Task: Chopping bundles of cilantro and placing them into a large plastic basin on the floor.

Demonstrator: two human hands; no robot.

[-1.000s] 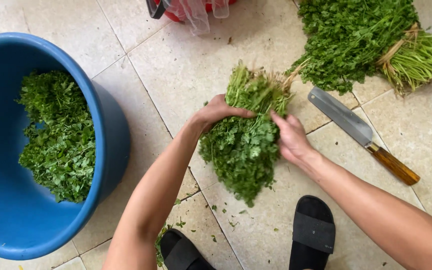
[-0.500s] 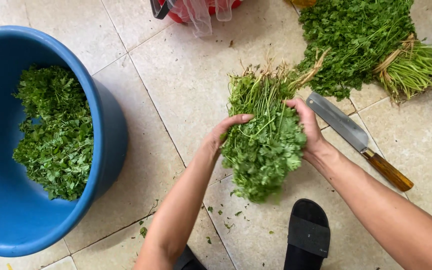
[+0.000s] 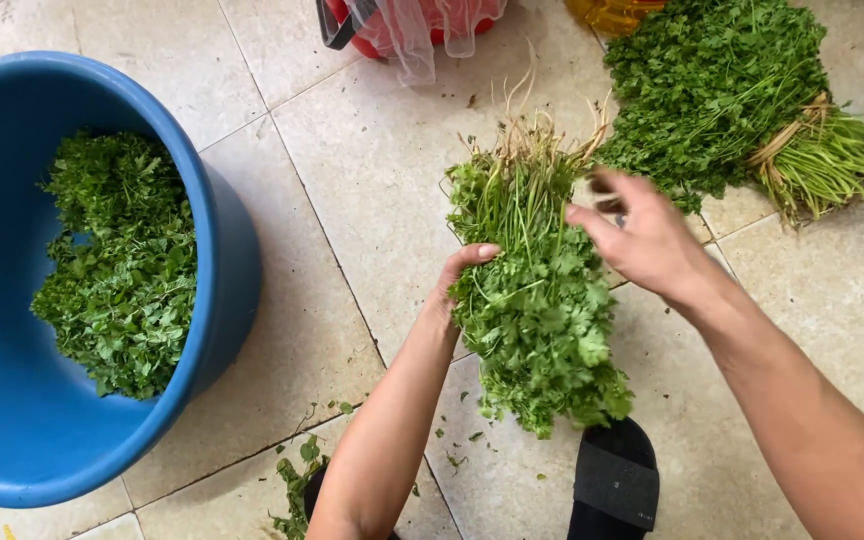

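Head view: left hand [image 3: 457, 280] grips herb bunch [image 3: 537, 300], right hand [image 3: 642, 235] spread; blue tub [image 3: 222, 240] nearby.

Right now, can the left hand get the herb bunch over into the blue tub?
Probably yes. The left hand holds the herb bunch, and only bare tile floor separates it from the open-topped blue tub.

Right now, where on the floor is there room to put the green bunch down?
Bare tile lies between the blue tub and the held herb bunch, below the red bag. The top right is crowded by the tied herb pile.
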